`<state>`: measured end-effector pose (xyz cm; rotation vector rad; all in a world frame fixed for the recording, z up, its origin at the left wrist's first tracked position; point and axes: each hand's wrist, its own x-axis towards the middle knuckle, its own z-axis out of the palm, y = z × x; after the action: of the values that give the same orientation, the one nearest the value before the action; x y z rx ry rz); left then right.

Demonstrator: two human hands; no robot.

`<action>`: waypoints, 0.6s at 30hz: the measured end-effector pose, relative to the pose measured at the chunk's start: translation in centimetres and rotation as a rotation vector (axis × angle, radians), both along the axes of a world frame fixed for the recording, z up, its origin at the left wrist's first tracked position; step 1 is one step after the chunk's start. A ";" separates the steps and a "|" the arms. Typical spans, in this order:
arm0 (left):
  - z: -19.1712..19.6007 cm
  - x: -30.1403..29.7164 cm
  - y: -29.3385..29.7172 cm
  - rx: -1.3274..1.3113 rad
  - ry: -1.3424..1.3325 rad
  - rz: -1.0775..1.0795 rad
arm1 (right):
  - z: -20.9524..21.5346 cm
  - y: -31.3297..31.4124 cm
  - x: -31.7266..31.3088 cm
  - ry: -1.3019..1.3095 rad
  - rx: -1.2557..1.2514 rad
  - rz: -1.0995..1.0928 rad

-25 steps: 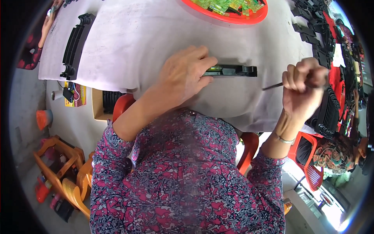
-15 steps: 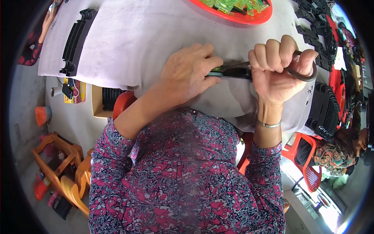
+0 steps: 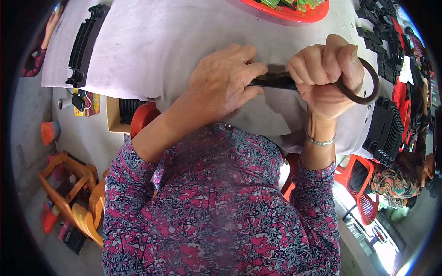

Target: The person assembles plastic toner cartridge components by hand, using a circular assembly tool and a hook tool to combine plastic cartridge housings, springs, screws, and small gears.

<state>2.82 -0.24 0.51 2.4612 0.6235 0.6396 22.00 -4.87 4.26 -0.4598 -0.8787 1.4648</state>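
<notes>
My right hand (image 3: 324,76) is closed around a pair of scissors (image 3: 376,85), whose dark ring handle sticks out past the thumb. Across from it, my left hand (image 3: 221,76) pinches one end of a slim black plastic piece (image 3: 278,83) between thumb and fingers. This piece spans the gap between both hands, just above the cloth-covered table (image 3: 152,55). Its right end meets my right fist, which covers that end. The blades are mostly hidden and hard to separate from the black piece.
A red bowl (image 3: 317,17) of green translucent pieces stands at the far edge. One long black part (image 3: 87,46) lies at the left. Several black parts (image 3: 389,124) line the right side, where another person (image 3: 396,181) sits. Part of another person's arm (image 3: 46,41) shows far left.
My right fist has turned, so the ring handle now points further outward and the thumb has curled in. The green bit seen by my left fingertips is now hidden.
</notes>
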 end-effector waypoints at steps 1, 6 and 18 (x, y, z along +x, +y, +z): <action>-0.1 0.0 -0.1 0.013 -0.012 0.003 | 0.0 0.0 0.0 -0.072 0.031 -0.005; 0.0 0.1 0.2 0.013 0.006 0.034 | 0.6 0.2 -0.7 -0.128 -0.009 -0.031; -0.1 0.1 0.2 -0.017 -0.002 0.015 | -0.6 0.5 -1.1 0.132 0.035 0.060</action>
<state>2.90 -0.06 0.45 2.4421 0.6443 0.6395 20.91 -4.38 3.71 -0.3097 -0.8172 1.5141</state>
